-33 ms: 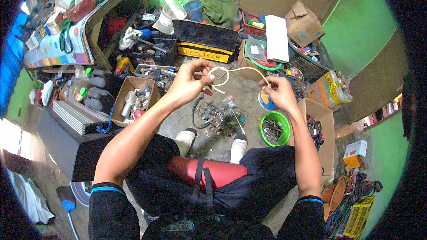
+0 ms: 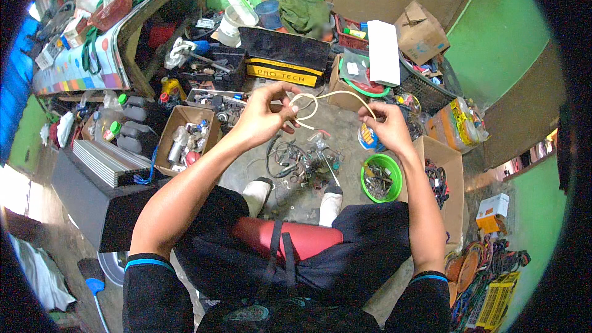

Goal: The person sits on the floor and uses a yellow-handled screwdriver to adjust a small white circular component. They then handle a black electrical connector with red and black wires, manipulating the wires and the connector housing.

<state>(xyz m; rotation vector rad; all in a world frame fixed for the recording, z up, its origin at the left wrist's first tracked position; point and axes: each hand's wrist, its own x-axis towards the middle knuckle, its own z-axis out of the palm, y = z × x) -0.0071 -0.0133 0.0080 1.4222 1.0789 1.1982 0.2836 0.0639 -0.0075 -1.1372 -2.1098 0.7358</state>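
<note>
I pinch a looped cream cable (image 2: 342, 93) between both hands above the middle of the floor. My left hand (image 2: 267, 114) has its fingers curled round the loop, and my right hand (image 2: 385, 124) grips the cable farther along. Under the cable lies a tangle of dark wires and small parts (image 2: 296, 159). A green bowl of metal bits (image 2: 381, 177) stands below my right hand, near a blue-and-white container (image 2: 369, 139). My socked feet (image 2: 330, 203) are below, at either side of the wire tangle.
Boxes of parts (image 2: 179, 129) and a black case (image 2: 92, 203) are at left. A black-and-yellow case (image 2: 283, 55) stands ahead, a cardboard box of cables (image 2: 453, 172) at right. A cluttered bench (image 2: 80, 61) is at back left; cable bundles (image 2: 475, 271) lie at lower right.
My right hand has risen very slightly with the cable. My left hand is almost in the same place.
</note>
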